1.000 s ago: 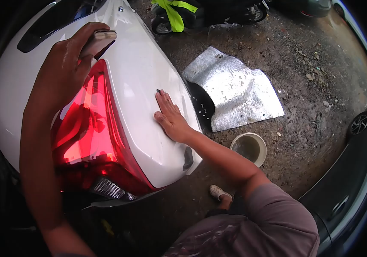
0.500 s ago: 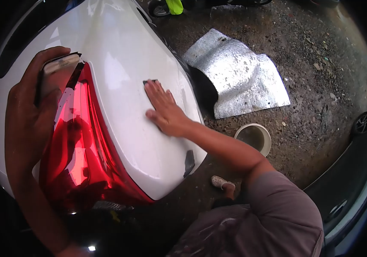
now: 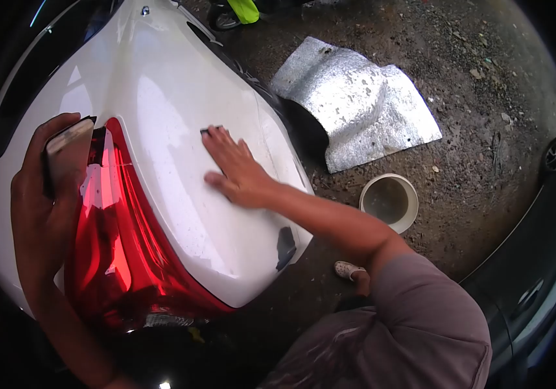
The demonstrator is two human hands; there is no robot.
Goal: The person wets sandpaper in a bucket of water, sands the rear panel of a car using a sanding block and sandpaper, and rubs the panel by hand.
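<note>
Flat against the white panel (image 3: 180, 97) of the car, the right hand (image 3: 242, 178) lies palm down, its fingers extended and slightly spread and its thumb out to the side. A small dark piece (image 3: 204, 132) peeks out at its fingertips; most of it is hidden, so its full shape cannot be told. The left hand (image 3: 38, 201), well apart to the left of the right one, is curled around a flat block (image 3: 70, 149) with a pale, smooth face and a dark edge, the fingers over its top and the thumb along the lower part. Whether the block touches the car cannot be told.

Between the two hands, and running down below them, is the red tail light (image 3: 112, 246), glossy and full of reflections. Below and to the right of the right hand, a dark grey patch (image 3: 285, 247) marks the panel near its lower edge. Farther right, past the panel, a crumpled silver sheet (image 3: 355, 97) rests on the wet, gritty ground (image 3: 472, 129). Nearer the right forearm, just beyond it, stands a round pale bucket (image 3: 411, 201) with cloudy contents. A light-coloured shoe (image 3: 348, 269) shows below that forearm.
</note>
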